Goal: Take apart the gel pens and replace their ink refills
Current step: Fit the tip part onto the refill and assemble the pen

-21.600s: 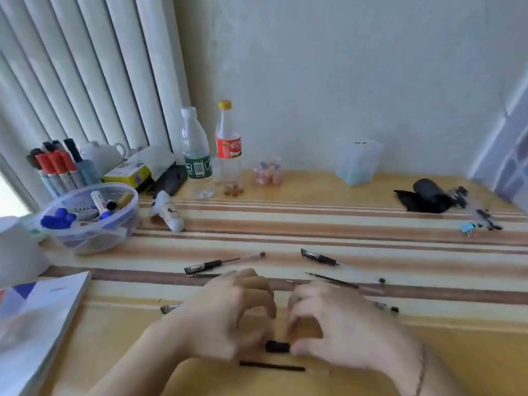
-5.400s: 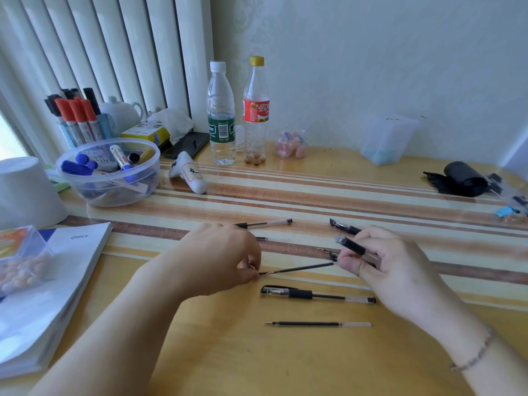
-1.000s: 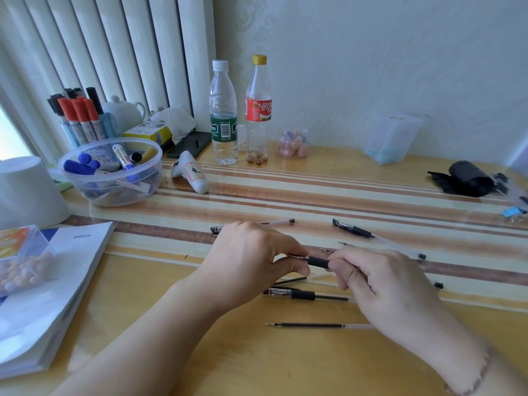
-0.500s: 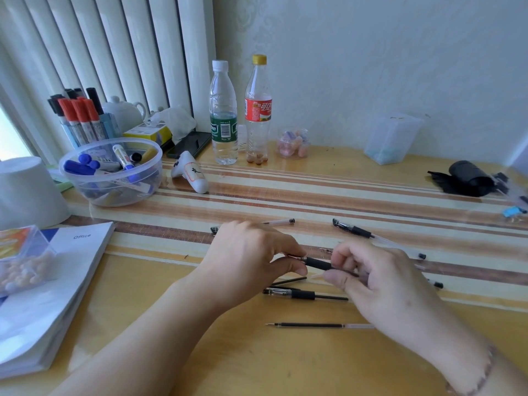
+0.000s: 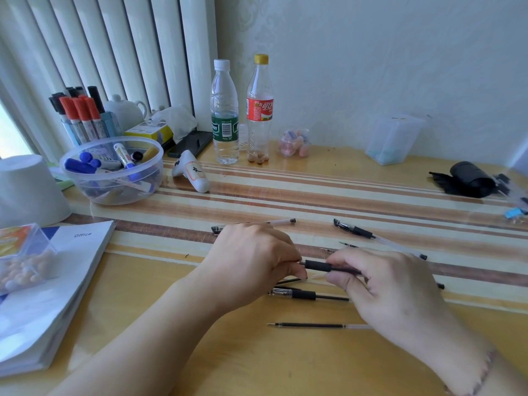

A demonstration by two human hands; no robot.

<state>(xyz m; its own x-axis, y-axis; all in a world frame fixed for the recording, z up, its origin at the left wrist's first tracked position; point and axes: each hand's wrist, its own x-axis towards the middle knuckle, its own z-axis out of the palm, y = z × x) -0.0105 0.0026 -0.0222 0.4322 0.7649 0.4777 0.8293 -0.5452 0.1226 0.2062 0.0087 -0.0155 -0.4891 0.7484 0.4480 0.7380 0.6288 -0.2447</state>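
Both hands hold one gel pen (image 5: 317, 265) with a black rubber grip, level above the desk's middle. My left hand (image 5: 251, 261) pinches its tip end; my right hand (image 5: 383, 284) grips the clear barrel. Just below them lies a second gel pen (image 5: 303, 294), and nearer to me a loose black ink refill (image 5: 314, 325). A capped pen (image 5: 354, 231) lies to the right behind my right hand, and another pen (image 5: 274, 222) shows behind my left hand. Small pen parts (image 5: 347, 244) lie between them.
A clear bowl of markers (image 5: 114, 181) and a marker cup (image 5: 83, 118) stand at the left, two bottles (image 5: 225, 112) at the back. A book (image 5: 51, 284) with a clear box on it lies at the near left. A black roll (image 5: 468, 178) sits far right.
Over the last second my right hand's fingers shifted on the barrel while my left hand kept its pinch on the tip. Earlier, my left hand held a bare refill pointed at the barrel.
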